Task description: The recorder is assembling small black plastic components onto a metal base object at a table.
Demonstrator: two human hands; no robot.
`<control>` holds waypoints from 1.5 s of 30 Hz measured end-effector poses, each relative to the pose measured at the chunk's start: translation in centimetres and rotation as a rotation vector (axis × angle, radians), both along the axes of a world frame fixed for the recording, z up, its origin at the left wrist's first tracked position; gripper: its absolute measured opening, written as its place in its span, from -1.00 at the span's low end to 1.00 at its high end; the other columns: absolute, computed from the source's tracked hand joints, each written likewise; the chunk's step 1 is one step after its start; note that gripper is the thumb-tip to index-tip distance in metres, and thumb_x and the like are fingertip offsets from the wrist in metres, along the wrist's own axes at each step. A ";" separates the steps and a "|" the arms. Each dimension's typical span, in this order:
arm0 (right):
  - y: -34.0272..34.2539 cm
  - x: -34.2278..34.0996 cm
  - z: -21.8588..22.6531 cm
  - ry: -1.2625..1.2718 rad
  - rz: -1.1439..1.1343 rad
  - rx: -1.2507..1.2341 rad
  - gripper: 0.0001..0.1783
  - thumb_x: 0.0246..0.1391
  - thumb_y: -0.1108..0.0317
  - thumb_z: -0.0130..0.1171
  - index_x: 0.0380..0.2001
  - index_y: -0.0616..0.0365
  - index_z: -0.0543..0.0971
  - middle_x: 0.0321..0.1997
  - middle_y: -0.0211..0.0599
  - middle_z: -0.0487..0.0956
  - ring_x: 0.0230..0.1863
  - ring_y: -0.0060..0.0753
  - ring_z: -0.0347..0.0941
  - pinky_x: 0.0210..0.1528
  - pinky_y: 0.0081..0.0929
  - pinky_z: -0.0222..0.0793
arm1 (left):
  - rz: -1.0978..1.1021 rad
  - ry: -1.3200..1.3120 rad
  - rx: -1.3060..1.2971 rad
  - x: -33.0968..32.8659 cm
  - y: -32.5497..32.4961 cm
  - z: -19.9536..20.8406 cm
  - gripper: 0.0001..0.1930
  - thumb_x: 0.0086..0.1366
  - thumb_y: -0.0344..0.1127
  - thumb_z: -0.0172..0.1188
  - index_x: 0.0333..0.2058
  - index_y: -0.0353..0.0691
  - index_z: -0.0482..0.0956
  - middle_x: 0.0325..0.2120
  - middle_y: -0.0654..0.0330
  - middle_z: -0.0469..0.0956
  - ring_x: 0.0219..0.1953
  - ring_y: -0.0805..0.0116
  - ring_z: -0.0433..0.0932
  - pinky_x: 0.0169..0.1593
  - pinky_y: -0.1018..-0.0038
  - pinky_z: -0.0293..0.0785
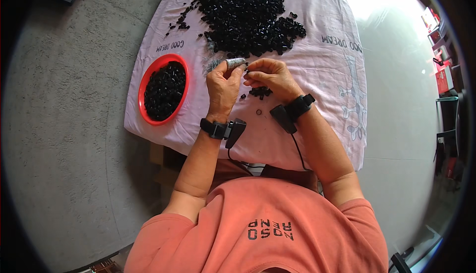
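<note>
Clock directions run from where the fingertips meet, 12 o'clock being the top of the view. We have 2 bare hands at work over a table in pink cloth (pixel 307 139).

Left hand (pixel 223 87), 7 o'clock: fingers curled, thumb drawn in close to a grey-white wrap (pixel 235 62). We can't tell if the wrap is worn on the index finger or held, nor if the fingers grip anything more.

Right hand (pixel 275 77), 3 to 4 o'clock: thumb and index nearly together, tiny dark bits right by the tips. We can't tell if those are gripped; too small.

Small black pieces: big pile (pixel 245 18) at 12 o'clock, just past the hands; little cluster (pixel 260 92) at 5 o'clock, near the right hand; 1 loose piece (pixel 243 96) at 6 o'clock. Farther down, between 5 and 6, we mark 1 small dark ring (pixel 259 112).

Red basin (pixel 142 92), 8 to 9 o'clock, well apart from the hands, holds more black pieces (pixel 165 89). We log 2 black wrist straps, 1 per wrist, each with a wired box.
</note>
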State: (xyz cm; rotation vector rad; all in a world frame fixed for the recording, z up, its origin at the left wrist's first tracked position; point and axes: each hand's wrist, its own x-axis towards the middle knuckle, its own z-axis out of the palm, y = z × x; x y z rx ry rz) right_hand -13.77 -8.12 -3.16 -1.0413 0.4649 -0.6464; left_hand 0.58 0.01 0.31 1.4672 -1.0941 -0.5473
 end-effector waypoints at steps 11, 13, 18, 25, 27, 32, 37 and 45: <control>0.1 0.2 0.2 0.005 -0.007 -0.028 -0.79 0.21 0.49 0.20 -0.10 0.28 0.55 -0.21 -0.27 0.65 -0.21 -0.44 0.66 -0.17 -0.62 0.61 | 0.000 -0.122 0.032 0.4 0.1 0.1 -0.88 0.24 -0.48 0.24 -0.25 -0.34 0.67 -0.41 0.19 0.67 -0.38 0.53 0.61 -0.27 0.56 0.54; 0.1 0.2 0.0 0.009 -0.004 -0.058 -0.79 0.21 0.49 0.20 -0.09 0.28 0.54 -0.22 -0.28 0.65 -0.22 -0.45 0.66 -0.18 -0.62 0.61 | -0.015 -0.112 0.055 0.3 0.1 0.1 -0.88 0.24 -0.48 0.25 -0.25 -0.35 0.67 -0.41 0.18 0.68 -0.38 0.53 0.61 -0.28 0.55 0.54; 0.2 0.1 0.1 0.001 -0.006 -0.055 -0.79 0.21 0.50 0.20 -0.09 0.28 0.54 -0.22 -0.28 0.65 -0.23 -0.46 0.66 -0.20 -0.62 0.62 | -0.030 -0.092 0.078 0.3 0.2 0.3 -0.88 0.24 -0.47 0.25 -0.25 -0.35 0.67 -0.41 0.18 0.68 -0.38 0.52 0.61 -0.28 0.55 0.53; 0.1 0.1 -0.2 -0.050 -0.016 -0.020 -0.80 0.21 0.50 0.21 -0.10 0.24 0.52 -0.22 -0.29 0.65 -0.22 -0.47 0.66 -0.21 -0.62 0.61 | -0.064 -0.211 0.080 0.4 0.0 0.3 -0.85 0.20 -0.51 0.24 -0.24 -0.35 0.66 -0.41 0.16 0.63 -0.38 0.46 0.59 -0.26 0.52 0.52; 0.1 0.1 -0.1 -0.046 -0.027 -0.011 -0.80 0.20 0.49 0.21 -0.11 0.20 0.52 -0.21 -0.31 0.65 -0.22 -0.50 0.65 -0.23 -0.64 0.59 | -0.100 -0.291 0.051 0.3 0.0 0.7 -0.81 0.15 -0.53 0.24 -0.22 -0.34 0.65 -0.39 0.13 0.61 -0.36 0.39 0.60 -0.23 0.50 0.52; -0.1 -0.2 -0.4 -0.048 -0.065 0.009 -0.79 0.18 0.43 0.26 -0.13 0.16 0.52 -0.26 -0.32 0.67 -0.26 -0.57 0.62 -0.25 -0.64 0.59 | -0.172 -0.482 -0.010 -0.2 0.0 1.4 -0.69 0.05 -0.57 0.24 -0.16 -0.31 0.60 -0.33 0.09 0.58 -0.30 0.22 0.61 -0.17 0.39 0.53; -0.2 -0.1 -0.4 -0.046 -0.017 -0.005 -0.80 0.21 0.41 0.24 -0.12 0.09 0.51 -0.18 -0.42 0.65 -0.22 -0.68 0.56 -0.24 -0.70 0.53 | -0.138 -0.544 -0.036 0.1 -0.1 1.3 -0.68 0.01 -0.59 0.23 -0.18 -0.31 0.58 -0.33 0.07 0.58 -0.28 0.14 0.62 -0.15 0.33 0.54; -0.1 0.1 -0.5 -0.098 -0.037 0.036 -0.80 0.19 0.40 0.26 -0.16 0.18 0.51 -0.28 -0.34 0.66 -0.29 -0.61 0.59 -0.24 -0.65 0.57 | -0.098 -0.695 -0.050 -0.3 0.0 1.5 -0.69 0.01 -0.57 0.32 -0.20 -0.28 0.60 -0.36 0.13 0.59 -0.27 0.21 0.63 -0.16 0.39 0.53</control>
